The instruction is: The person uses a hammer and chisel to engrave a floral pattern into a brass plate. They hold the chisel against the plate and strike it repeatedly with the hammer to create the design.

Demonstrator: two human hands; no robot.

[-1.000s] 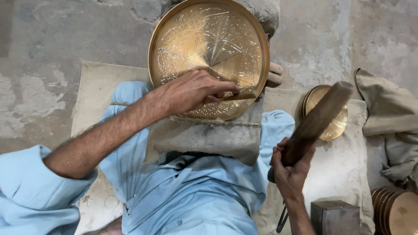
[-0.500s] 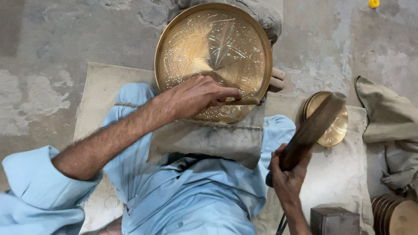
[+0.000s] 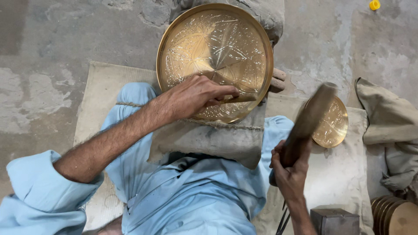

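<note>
The left hand (image 3: 196, 96) is pinching a slim chisel (image 3: 238, 99) between thumb and fingers, its tip resting on the lower right of the engraved brass tray (image 3: 214, 52), which is leaning on a grey cloth pad (image 3: 209, 139) across the lap. The right hand (image 3: 291, 174) is gripping the handle of a dark wooden mallet (image 3: 310, 116), raised and blurred off to the right, well apart from the chisel. The engraving appears to be mid-stroke; the blow calls for the chisel to sit steady on the pattern line. A smaller brass dish (image 3: 334, 126) is lying on the burlap mat (image 3: 344, 174), partly behind the mallet. A stack of brass discs (image 3: 398, 215) and a dark metal block (image 3: 335, 219) are sitting at lower right, and a small yellow cap (image 3: 374, 5) is lying far off. No labels are showing.
</note>
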